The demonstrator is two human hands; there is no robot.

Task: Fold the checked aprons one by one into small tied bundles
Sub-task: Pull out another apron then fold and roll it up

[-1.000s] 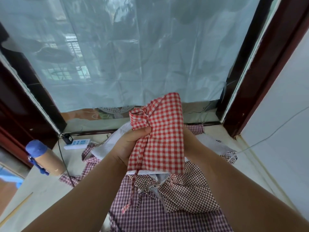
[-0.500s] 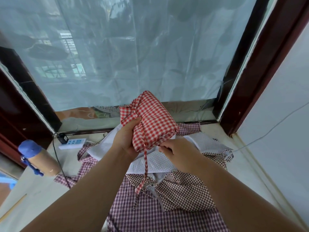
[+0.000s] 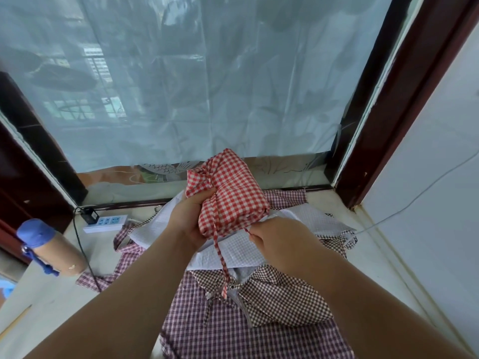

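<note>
A red-and-white checked apron is folded into a small bundle and held up above the floor. My left hand grips the bundle's left side, thumb on top over a gathered corner. One red checked strap hangs straight down from the bundle. My right hand sits just below the bundle's lower right edge and pinches a second thin strap there. Below lie other aprons: a white one with fine checks, a brown checked one and a maroon checked one.
A window covered with a pale sheet fills the back, framed in dark wood. A white power strip with a black cable lies at the left. A tan bottle with a blue cap lies on its side. A white wall stands at right.
The flat folded apron has been turned and compacted into a bundle. My right hand came out from behind it and took hold of a strap at the lower right edge.
</note>
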